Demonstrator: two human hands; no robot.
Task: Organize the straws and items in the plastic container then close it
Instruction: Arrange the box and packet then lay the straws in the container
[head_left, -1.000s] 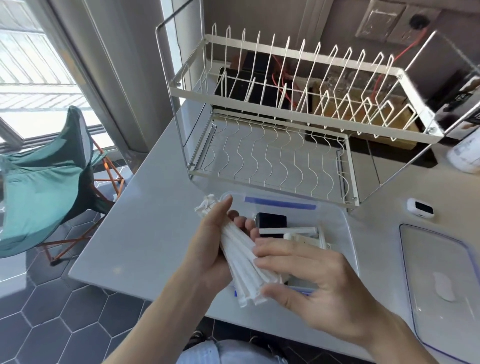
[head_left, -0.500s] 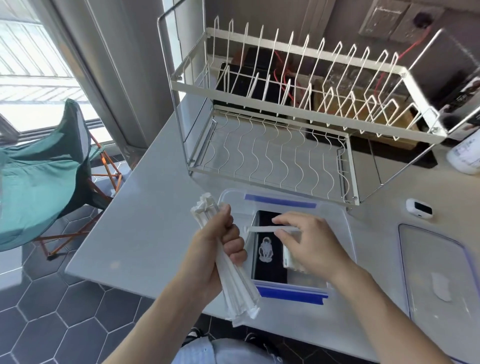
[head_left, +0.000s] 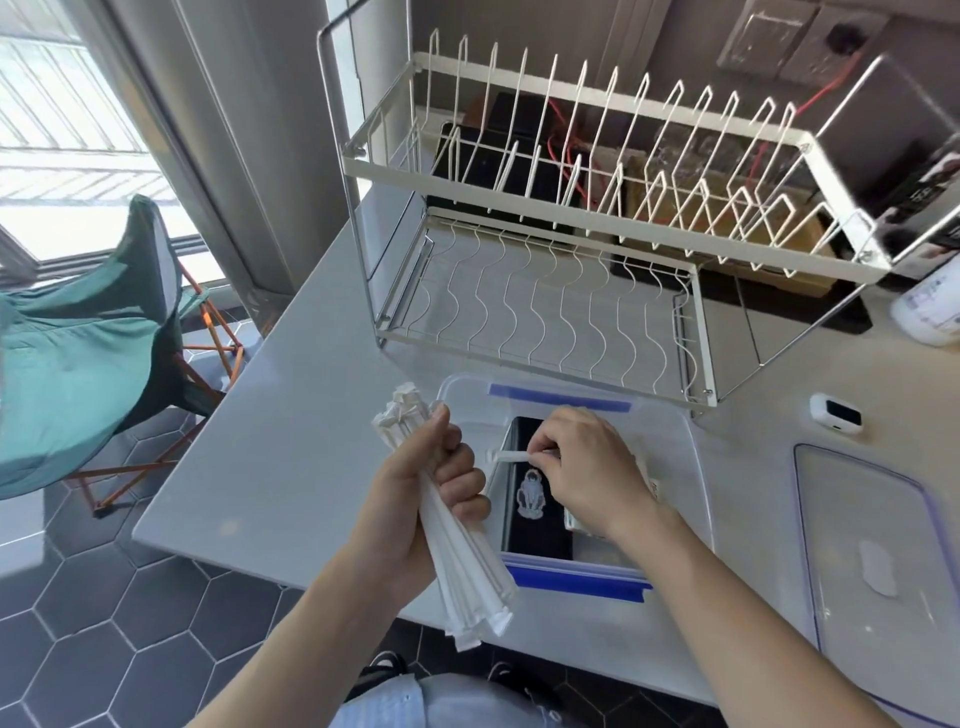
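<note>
Paper-wrapped straws (head_left: 457, 540), a full bundle, sit clenched in our left hand (head_left: 415, 499) at seven o'clock of the plastic container (head_left: 691, 467). Inside it, our right hand (head_left: 587, 467) pinches a single straw (head_left: 511, 456) above a black item (head_left: 535, 499). At three o'clock lies the lid (head_left: 878, 561).

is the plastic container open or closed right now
Open. The plastic container has no cover on it; its lid lies flat on the counter to its right, and the right hand reaches inside.

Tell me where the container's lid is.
In the head view, the clear lid lies flat on the counter, right of the open plastic container, below the small white device.
</note>
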